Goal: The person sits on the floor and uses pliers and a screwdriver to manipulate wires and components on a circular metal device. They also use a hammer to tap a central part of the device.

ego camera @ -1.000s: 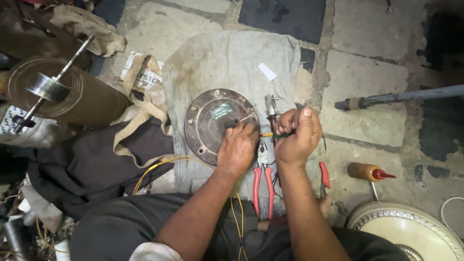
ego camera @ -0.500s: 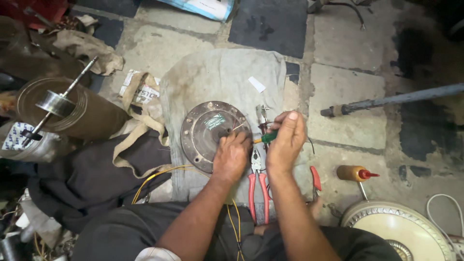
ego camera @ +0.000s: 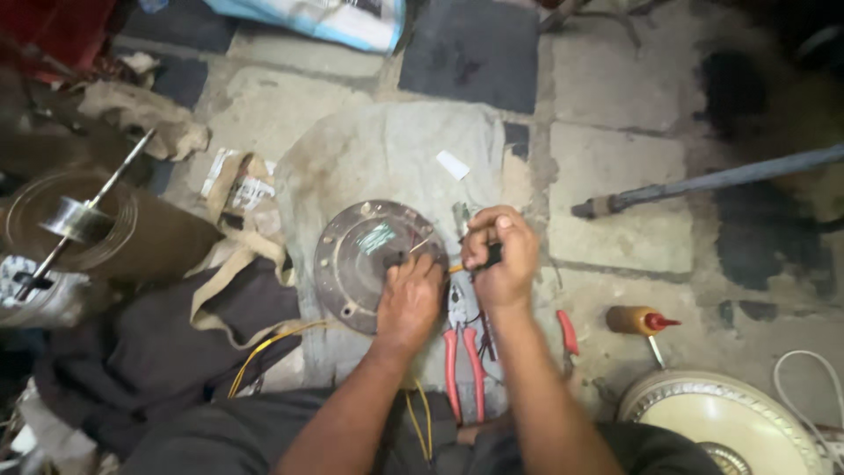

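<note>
Motor plate (ego camera: 365, 259) lies on cloth (ego camera: 387, 154) before you. Your left hand (ego camera: 409, 299) rests on its right edge; your right hand (ego camera: 501, 255) just right of that. Pliers (ego camera: 462, 352) lie between your forearms. Bottle (ego camera: 637, 320) lies farther right, pipe (ego camera: 703, 183) behind it.

left hand (ego camera: 410, 297) flat, palm down | right hand (ego camera: 501, 255) fisted, grip closed

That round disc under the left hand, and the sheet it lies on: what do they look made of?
The round disc looks like cast metal, dull brown-grey, with holes round its rim and rusty patches. The sheet beneath seems coarse woven cloth, grey and stained, creased at its edges.
</note>
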